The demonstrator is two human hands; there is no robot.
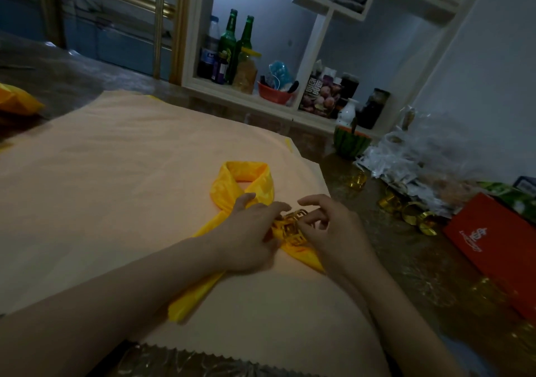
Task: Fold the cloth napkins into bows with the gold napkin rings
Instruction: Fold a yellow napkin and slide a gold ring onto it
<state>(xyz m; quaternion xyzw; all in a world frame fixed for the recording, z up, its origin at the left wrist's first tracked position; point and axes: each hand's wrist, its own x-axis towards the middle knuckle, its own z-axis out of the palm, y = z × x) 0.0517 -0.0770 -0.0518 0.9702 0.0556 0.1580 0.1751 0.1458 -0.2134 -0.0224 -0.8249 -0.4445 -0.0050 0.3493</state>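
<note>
Right now the left hand [252,231] grips the looped yellow satin napkin [246,179] at its crossing, fingers curled. The right hand [333,228] pinches the gold openwork napkin ring [293,231] around it.

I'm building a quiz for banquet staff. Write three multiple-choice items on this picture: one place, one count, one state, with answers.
1. Where do the spare gold rings lie? A. a chair B. a drawer C. the table, right of the peach cloth
2. How many green bottles stand on the shelf? A. two B. four C. none
3. How does the yellow napkin lie? A. spread flat B. a looped strip C. balled up
Answers: C, they glint off the cloth's right edge; A, two necks show; B, left hand grips it, right hand pinches a gold ring where its ends cross.
</note>
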